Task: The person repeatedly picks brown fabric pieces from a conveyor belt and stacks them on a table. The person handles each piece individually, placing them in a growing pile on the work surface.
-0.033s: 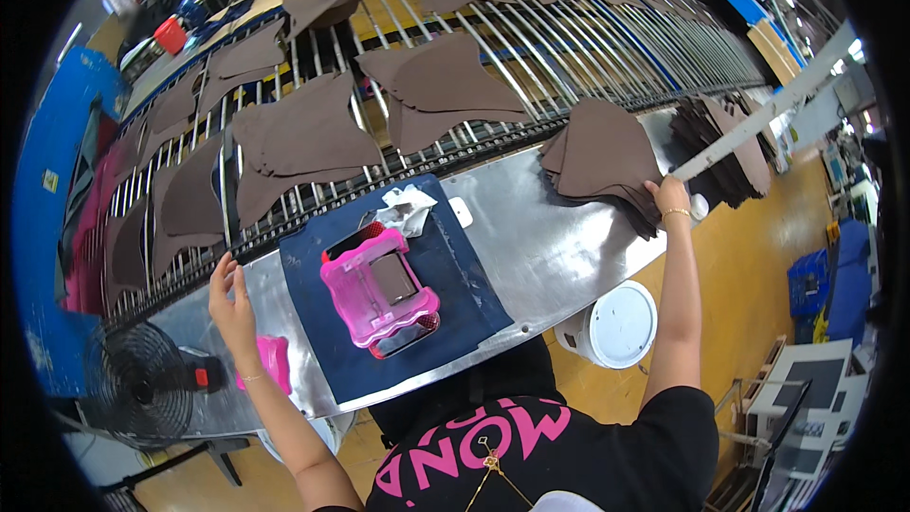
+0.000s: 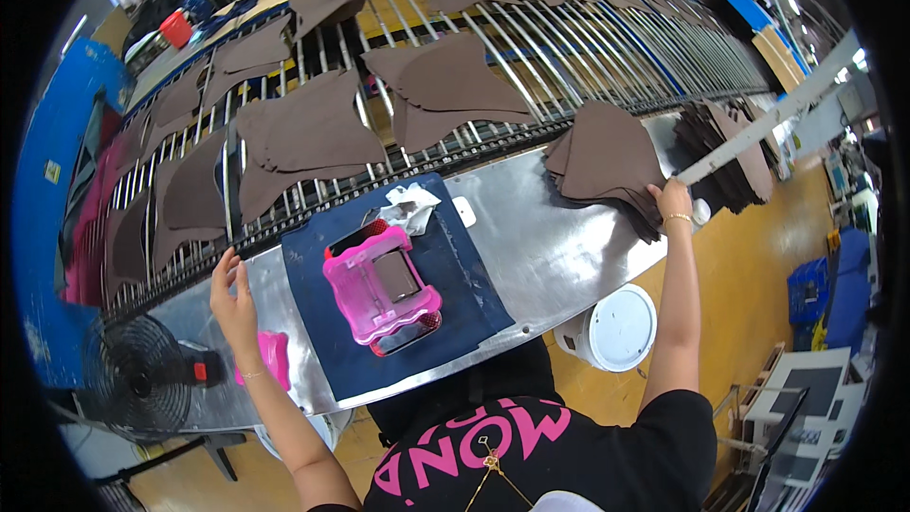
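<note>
- Head view (clock read from its middle): brown stack [image 2: 609, 147] of flat cut pieces at two o'clock, slightly fanned, on the shiny metal tabletop [image 2: 531, 261].
- Right hand [image 2: 674, 201], three o'clock: fingers bent, touching the stack's four o'clock edge; whether they pinch a piece, I cannot tell.
- Left hand [image 2: 233, 296], between eight and nine o'clock: raised, fingers loosely parted, holding nothing, near the rail of the roller rack [image 2: 561, 62].
- Pink frame [image 2: 349, 289], between seven and eight o'clock, on a dark blue mat [image 2: 466, 289]; brown material shows in its opening. White crumpled wad [image 2: 413, 210] just off its one o'clock corner.
- Smaller pink piece [image 2: 275, 360] at eight o'clock, beside the left forearm; black fan [image 2: 140, 374] farther out.
- Rack runs from nine round to two o'clock, brown pieces [image 2: 450, 85] spread along it.
- Darker stack [image 2: 700, 140] beyond the brown one, partly behind a pale bar [image 2: 758, 130].
- White-lidded bucket [image 2: 623, 327], four o'clock, below the tabletop's edge.
</note>
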